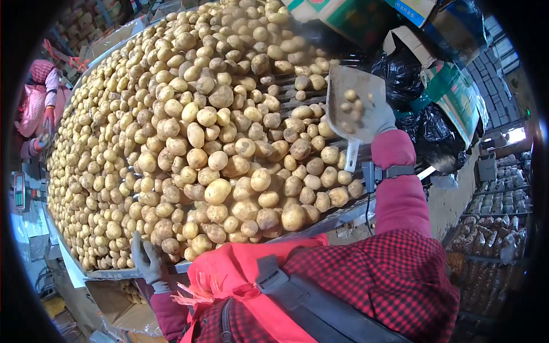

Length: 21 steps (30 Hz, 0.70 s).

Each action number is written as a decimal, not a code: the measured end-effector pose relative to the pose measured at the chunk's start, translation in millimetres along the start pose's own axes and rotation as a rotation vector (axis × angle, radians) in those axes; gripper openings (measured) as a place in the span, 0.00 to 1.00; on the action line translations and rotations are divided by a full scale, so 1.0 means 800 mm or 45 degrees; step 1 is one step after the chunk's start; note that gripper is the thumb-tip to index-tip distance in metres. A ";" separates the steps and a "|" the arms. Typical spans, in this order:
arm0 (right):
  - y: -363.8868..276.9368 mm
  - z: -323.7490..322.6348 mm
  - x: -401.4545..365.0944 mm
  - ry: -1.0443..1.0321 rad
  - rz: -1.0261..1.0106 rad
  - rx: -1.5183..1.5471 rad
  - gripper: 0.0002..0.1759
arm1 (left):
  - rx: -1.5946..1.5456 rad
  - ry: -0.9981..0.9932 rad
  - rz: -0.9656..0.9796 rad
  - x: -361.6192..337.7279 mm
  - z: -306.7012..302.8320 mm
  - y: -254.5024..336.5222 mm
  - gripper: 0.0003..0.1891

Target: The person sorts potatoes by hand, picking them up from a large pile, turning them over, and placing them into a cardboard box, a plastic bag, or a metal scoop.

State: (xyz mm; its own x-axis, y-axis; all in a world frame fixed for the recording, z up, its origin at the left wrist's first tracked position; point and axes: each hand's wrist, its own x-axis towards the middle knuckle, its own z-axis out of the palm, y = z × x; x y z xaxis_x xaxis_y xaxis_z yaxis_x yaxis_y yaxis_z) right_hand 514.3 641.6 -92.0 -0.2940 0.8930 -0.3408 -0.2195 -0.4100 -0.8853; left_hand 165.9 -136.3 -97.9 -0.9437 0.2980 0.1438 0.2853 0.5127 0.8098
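Checkered garment (374,266) lies nearest. Right hand (385,120) clasps scoop (369,83) by its side; left hand (148,262) spreads beside potatoes (218,191). Keep scoop level; contents may roll.

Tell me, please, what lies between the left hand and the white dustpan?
Heaped potatoes lie between the left hand and the white dustpan, as the head view shows.

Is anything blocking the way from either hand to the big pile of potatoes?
For the right hand, yes: the scoop at its fingers lies between it and the potatoes on the left of the picture. For the left hand, nothing visible: its fingers are right beside the pile's near edge.
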 end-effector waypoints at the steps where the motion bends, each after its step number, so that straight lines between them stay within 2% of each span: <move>1: -0.032 0.045 -0.052 -0.154 0.029 -0.014 0.29 | -0.001 0.005 0.014 -0.001 0.000 0.002 0.27; 2: -0.042 0.061 -0.087 -0.150 0.032 -0.016 0.29 | -0.005 0.013 0.029 -0.001 0.000 0.003 0.27; 4: -0.064 0.089 -0.131 -0.363 -0.410 -0.361 0.33 | -0.026 0.017 0.004 0.000 0.002 -0.001 0.27; 5: -0.086 0.124 -0.139 -0.285 0.027 0.208 0.34 | -0.043 0.023 -0.019 0.000 0.003 -0.001 0.27; 6: -0.088 0.143 -0.151 -0.294 0.023 0.202 0.34 | -0.050 0.031 -0.022 -0.001 0.005 0.000 0.27; 8: -0.075 0.179 -0.181 -0.592 0.002 0.290 0.36 | -0.076 0.021 -0.022 -0.002 0.003 0.004 0.26; 9: -0.072 0.202 -0.191 -0.570 0.069 0.264 0.36 | -0.083 -0.006 -0.154 -0.003 0.001 0.015 0.26; 10: -0.066 0.218 -0.195 -0.597 0.080 0.261 0.36 | 0.037 0.006 0.023 -0.001 0.001 0.012 0.25; 12: -0.049 0.254 -0.204 -0.841 0.066 0.075 0.34 | 0.032 0.010 -0.002 -0.005 0.001 0.016 0.25; 13: -0.040 0.279 -0.213 -0.862 0.221 0.186 0.37 | 0.044 0.037 0.047 -0.004 0.004 0.016 0.25; 14: -0.028 0.299 -0.214 -0.874 0.146 0.063 0.35 | 0.086 0.055 0.069 -0.006 0.004 0.016 0.24; 16: -0.014 0.347 -0.236 -1.040 0.158 -0.089 0.35 | 0.270 0.072 0.140 -0.006 0.000 0.019 0.24; 19: 0.005 0.412 -0.269 -1.178 0.293 -0.256 0.38 | 0.238 0.159 0.147 -0.008 0.007 0.031 0.23; 20: 0.010 0.434 -0.277 -1.250 0.360 -0.285 0.33 | 0.281 0.171 0.187 -0.005 0.006 0.039 0.23; 21: 0.028 0.452 -0.280 -1.304 0.288 -0.273 0.29 | 0.279 0.212 0.146 -0.005 0.010 0.037 0.23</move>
State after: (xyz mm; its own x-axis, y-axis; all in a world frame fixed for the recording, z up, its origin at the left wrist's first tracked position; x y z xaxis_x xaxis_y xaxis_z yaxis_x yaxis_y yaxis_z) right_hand 238.8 365.0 78.7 -0.9701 0.1785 -0.1642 0.0768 -0.4161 -0.9061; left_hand 179.3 -115.4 -79.0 -0.9124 0.2374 0.3333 0.4042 0.6501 0.6434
